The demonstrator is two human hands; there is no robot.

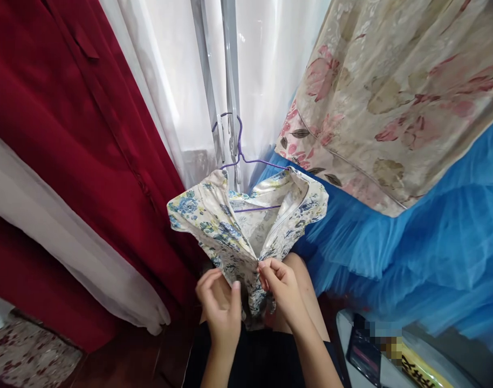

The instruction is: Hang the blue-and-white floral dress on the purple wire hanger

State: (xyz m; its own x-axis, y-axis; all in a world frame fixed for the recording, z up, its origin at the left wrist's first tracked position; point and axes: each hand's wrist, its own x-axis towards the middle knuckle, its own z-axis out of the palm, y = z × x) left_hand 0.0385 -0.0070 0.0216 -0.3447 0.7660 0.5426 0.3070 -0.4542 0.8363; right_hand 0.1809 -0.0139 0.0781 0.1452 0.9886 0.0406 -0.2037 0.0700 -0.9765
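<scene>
A white garment with blue and yellow flowers (214,215) hangs by its shoulders on a purple hanger (241,156). Its front is parted in a V at the neck, and the lower part narrows down between my knees. At the bottom of the V, my right hand (279,277) pinches the front edge of the cloth; any small fastener under the fingertips is hidden. To the left of the front, my left hand (220,299) is open beside the cloth, thumb and fingers apart.
Grey straps (230,70) hold the hanger before a white curtain (266,64). Red curtain (121,134) drapes on the left. A pink-flowered cloth (392,108) and blue tulle (371,242) hang at right. A phone (364,350) and a yellow packet (422,369) lie at lower right.
</scene>
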